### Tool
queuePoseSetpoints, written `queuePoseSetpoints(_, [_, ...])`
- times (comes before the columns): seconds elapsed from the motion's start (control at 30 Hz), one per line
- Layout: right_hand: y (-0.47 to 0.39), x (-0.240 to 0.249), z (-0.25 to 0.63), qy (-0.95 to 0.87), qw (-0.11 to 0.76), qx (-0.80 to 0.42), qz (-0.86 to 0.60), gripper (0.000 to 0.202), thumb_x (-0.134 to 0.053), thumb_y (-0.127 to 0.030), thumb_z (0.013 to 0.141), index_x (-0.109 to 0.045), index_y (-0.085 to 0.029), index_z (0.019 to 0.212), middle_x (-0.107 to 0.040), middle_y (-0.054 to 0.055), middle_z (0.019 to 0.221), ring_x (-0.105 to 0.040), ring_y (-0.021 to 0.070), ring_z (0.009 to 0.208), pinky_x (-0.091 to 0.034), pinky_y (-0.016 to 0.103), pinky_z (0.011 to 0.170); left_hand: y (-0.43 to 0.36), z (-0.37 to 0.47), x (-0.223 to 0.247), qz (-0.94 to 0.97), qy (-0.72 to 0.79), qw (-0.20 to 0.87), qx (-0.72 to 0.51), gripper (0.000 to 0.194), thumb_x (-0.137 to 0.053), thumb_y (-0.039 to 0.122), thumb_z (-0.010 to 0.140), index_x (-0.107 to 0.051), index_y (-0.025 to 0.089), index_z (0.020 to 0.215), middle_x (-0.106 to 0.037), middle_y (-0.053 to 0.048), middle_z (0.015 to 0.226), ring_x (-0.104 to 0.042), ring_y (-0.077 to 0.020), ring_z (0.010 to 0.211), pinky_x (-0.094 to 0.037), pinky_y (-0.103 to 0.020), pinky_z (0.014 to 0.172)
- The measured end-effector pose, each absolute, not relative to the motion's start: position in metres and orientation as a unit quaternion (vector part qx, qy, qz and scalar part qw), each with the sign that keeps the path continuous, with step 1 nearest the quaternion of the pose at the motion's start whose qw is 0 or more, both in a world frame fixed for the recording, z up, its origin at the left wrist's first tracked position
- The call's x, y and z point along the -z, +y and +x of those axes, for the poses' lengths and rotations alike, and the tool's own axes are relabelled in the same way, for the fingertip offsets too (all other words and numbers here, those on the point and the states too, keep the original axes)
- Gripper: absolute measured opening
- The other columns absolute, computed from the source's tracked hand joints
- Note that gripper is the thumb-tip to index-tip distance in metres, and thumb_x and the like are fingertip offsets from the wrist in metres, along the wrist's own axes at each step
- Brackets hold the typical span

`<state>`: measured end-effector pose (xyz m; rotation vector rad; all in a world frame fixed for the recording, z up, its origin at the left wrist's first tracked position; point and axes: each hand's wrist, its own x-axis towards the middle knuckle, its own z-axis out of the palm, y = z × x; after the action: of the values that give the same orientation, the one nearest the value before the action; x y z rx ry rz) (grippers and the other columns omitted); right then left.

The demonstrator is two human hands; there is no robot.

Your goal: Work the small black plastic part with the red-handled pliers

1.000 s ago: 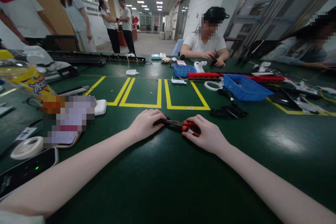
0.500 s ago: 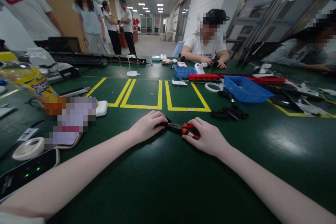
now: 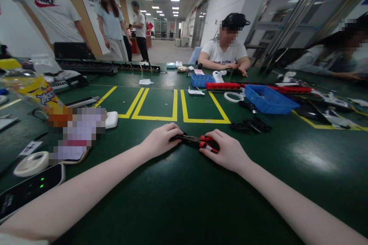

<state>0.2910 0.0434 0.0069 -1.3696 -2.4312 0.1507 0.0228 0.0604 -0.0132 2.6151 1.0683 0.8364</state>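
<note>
Pliers (image 3: 198, 142) with red and black handles lie flat on the green table (image 3: 184, 191) in front of me. My right hand (image 3: 227, 151) is closed over the red handles. My left hand (image 3: 161, 139) rests on the table with its fingers curled around the dark jaw end of the pliers. What the jaws grip, if anything, is hidden under my left fingers.
Yellow tape boxes (image 3: 172, 107) mark the table ahead. Black parts (image 3: 250, 124) and a blue bin (image 3: 268, 99) lie to the right; a white pad (image 3: 110, 119), a tape roll (image 3: 30, 162) and a black device (image 3: 28, 189) to the left. A seated person (image 3: 225, 51) works opposite; others stand at back left.
My hands and the pliers have stayed put. The standing people at the back left have walked to the right, and my view has shifted slightly.
</note>
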Motion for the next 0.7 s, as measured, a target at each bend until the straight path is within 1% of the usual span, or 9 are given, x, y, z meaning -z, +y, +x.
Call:
queuePoseSetpoints(0.1, [0.0433,-0.007,0.291,-0.853,0.175,-0.058,-0.488,0.037,-0.06,-0.051,0.084,-0.061,-0.021,0.105,-0.065,0.008,0.101,-0.064,0.0251,0.093,-0.052,0.037,0.074,0.0601,0.0226,0.0126,0.883,0.363,0.097,-0.28,0.018,-0.064,0.018,0.09,-0.061,0.019,0.108,-0.062,-0.005,0.111,-0.065,-0.0188,0.095,-0.057,-0.034,0.083])
queuePoseSetpoints(0.27, [0.043,-0.0074,0.2916,-0.853,0.173,-0.071,-0.488,0.037,-0.061,-0.051,0.084,-0.061,-0.02,0.105,-0.066,0.008,0.101,-0.064,0.0249,0.092,-0.053,0.037,0.074,0.0603,0.0225,0.0112,0.889,0.359,0.084,-0.271,0.018,-0.065,0.017,0.089,-0.061,0.018,0.107,-0.063,-0.004,0.109,-0.064,-0.0196,0.096,-0.057,-0.035,0.083])
queuePoseSetpoints(0.4, [0.0425,-0.0076,0.2916,-0.854,0.171,-0.072,-0.487,0.037,-0.06,-0.051,0.084,-0.061,-0.02,0.104,-0.066,0.008,0.1,-0.065,0.0248,0.09,-0.053,0.036,0.072,0.0607,0.0223,0.0114,0.891,0.354,0.082,-0.27,0.018,-0.064,0.016,0.089,-0.06,0.019,0.107,-0.063,-0.005,0.111,-0.062,-0.0209,0.101,-0.057,-0.038,0.086])
queuePoseSetpoints(0.57, [0.0421,-0.0079,0.2909,-0.856,0.177,-0.068,-0.481,0.035,-0.061,-0.05,0.084,-0.062,-0.021,0.103,-0.066,0.008,0.098,-0.065,0.024,0.088,-0.052,0.035,0.07,0.0611,0.0214,0.0136,0.895,0.334,0.075,-0.285,0.022,-0.062,0.012,0.09,-0.059,0.018,0.111,-0.057,-0.008,0.122,-0.059,-0.0219,0.11,-0.055,-0.039,0.092])
queuePoseSetpoints(0.7, [0.0415,-0.0082,0.2904,-0.856,0.176,-0.073,-0.48,0.034,-0.06,-0.049,0.085,-0.062,-0.021,0.105,-0.066,0.008,0.099,-0.065,0.0237,0.088,-0.053,0.035,0.07,0.0615,0.0211,0.0147,0.898,0.323,0.061,-0.291,0.024,-0.061,0.011,0.09,-0.058,0.018,0.113,-0.057,-0.009,0.122,-0.059,-0.0227,0.112,-0.054,-0.041,0.095])
